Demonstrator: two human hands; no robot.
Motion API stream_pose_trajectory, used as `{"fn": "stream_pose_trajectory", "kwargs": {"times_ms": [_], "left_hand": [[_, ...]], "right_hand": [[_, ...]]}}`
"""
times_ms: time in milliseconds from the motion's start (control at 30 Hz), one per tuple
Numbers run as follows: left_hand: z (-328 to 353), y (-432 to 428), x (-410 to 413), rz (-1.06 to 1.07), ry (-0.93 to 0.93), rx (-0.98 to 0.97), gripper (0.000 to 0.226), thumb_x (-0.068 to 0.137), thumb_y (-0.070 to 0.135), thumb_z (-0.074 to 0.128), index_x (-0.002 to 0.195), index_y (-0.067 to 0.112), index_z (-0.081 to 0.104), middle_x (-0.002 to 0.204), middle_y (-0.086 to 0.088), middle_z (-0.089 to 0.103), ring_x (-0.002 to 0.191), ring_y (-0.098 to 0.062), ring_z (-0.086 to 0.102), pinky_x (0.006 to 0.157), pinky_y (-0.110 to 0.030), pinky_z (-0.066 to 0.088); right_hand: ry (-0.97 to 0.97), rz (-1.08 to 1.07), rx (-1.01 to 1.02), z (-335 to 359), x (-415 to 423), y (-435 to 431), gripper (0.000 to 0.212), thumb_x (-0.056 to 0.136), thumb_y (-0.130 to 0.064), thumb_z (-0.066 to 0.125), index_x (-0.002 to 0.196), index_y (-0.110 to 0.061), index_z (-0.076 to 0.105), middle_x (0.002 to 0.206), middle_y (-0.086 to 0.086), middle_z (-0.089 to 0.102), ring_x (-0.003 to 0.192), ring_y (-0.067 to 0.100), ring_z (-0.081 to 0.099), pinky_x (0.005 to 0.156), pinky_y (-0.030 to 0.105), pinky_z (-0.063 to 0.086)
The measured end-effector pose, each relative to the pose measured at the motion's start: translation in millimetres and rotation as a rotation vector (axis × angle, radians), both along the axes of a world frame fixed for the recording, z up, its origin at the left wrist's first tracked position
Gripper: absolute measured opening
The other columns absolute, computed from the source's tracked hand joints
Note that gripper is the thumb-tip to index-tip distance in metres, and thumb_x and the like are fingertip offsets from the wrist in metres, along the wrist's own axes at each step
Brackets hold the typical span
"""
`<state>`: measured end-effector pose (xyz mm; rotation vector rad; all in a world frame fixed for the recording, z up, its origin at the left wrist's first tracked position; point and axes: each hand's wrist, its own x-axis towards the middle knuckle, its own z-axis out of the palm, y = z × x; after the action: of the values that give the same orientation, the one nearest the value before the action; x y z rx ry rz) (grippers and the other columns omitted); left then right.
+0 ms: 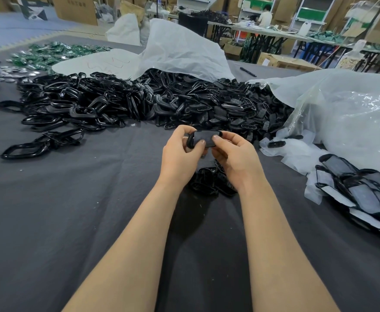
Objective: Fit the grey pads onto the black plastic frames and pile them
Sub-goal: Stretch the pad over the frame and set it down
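your left hand [180, 154] and right hand [231, 156] hover over the dark desk [71, 210], each grip curled round one grey pad [203, 137] lying in a black frame [190, 141], thumbs on top. a small pile of black pieces [209, 180] sits just beneath.

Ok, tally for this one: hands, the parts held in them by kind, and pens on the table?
Hands: 2 (left hand, right hand)
Held black frame: 1
Held grey pad: 1
Pen: 1
Total: 5
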<state>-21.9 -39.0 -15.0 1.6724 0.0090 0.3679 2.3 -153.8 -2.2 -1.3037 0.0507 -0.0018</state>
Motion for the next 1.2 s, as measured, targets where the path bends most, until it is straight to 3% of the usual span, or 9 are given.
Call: {"fn": "stream_pose_trajectory", "kwargs": {"times_ms": [200,300,667,867,1067,1200], "left_hand": [[-1.3,-1.8,0.8,-0.012,0.047,-0.027,0.024,0.091,0.011,0.063,0.089,0.031,0.049,0.076,0.004,0.071,0.08,-0.019,0.071,0.086,-0.044,0.056],[-1.9,-2.0,1.5,-0.014,0.067,-0.034,0.022,0.091,0.011,0.063,0.09,0.029,0.05,0.082,-0.001,0.072,0.08,-0.016,0.071,0.085,-0.043,0.057],[-3.7,-0.9,2.3,-0.019,0.085,-0.05,0.014,0.092,0.016,0.063,0.097,0.023,0.052,0.089,-0.006,0.071,0.083,-0.02,0.071,0.084,-0.044,0.057],[-4.3,0.9,5.0,0.0,0.075,-0.079,0.012,0.095,0.011,0.059,0.097,0.022,0.053,0.086,-0.002,0.071,0.075,-0.011,0.072,0.078,-0.033,0.059],[-4.8,-0.2,5.1,0.021,0.095,-0.082,0.01,0.094,0.013,0.06,0.101,0.018,0.055,0.093,-0.006,0.072,0.08,-0.014,0.071,0.08,-0.035,0.059],[-5.0,0.0,3.8,0.023,0.088,-0.052,0.015,0.094,0.013,0.06,0.092,0.026,0.052,0.091,-0.006,0.072,0.078,-0.012,0.071,0.078,-0.033,0.059]], "right_hand": [[-0.087,-0.074,-0.206,-5.8,4.6,0.8,0.007,0.091,-0.005,0.062,0.092,-0.012,0.064,0.086,0.002,0.066,0.077,0.01,0.062,0.064,0.016,0.049],[-0.128,-0.103,-0.278,-7.2,3.9,1.2,0.012,0.09,-0.007,0.063,0.085,-0.018,0.063,0.083,-0.001,0.066,0.073,0.007,0.062,0.061,0.012,0.05],[-0.105,-0.066,-0.311,-8.0,4.1,0.2,0.013,0.091,-0.008,0.062,0.084,-0.019,0.061,0.079,-0.001,0.065,0.068,0.008,0.061,0.061,0.015,0.049],[-0.111,-0.068,-0.265,-6.3,2.5,1.0,0.009,0.092,-0.011,0.061,0.089,-0.018,0.063,0.083,-0.001,0.068,0.068,0.005,0.064,0.062,0.014,0.051],[-0.172,-0.077,-0.402,-9.1,0.2,6.1,0.011,0.089,-0.011,0.065,0.084,-0.021,0.064,0.085,0.002,0.071,0.082,0.017,0.068,0.076,0.028,0.056],[-0.157,-0.076,-0.352,-8.1,1.1,5.3,0.017,0.089,-0.006,0.064,0.079,-0.021,0.065,0.076,-0.004,0.069,0.069,0.008,0.065,0.064,0.017,0.053]]}}
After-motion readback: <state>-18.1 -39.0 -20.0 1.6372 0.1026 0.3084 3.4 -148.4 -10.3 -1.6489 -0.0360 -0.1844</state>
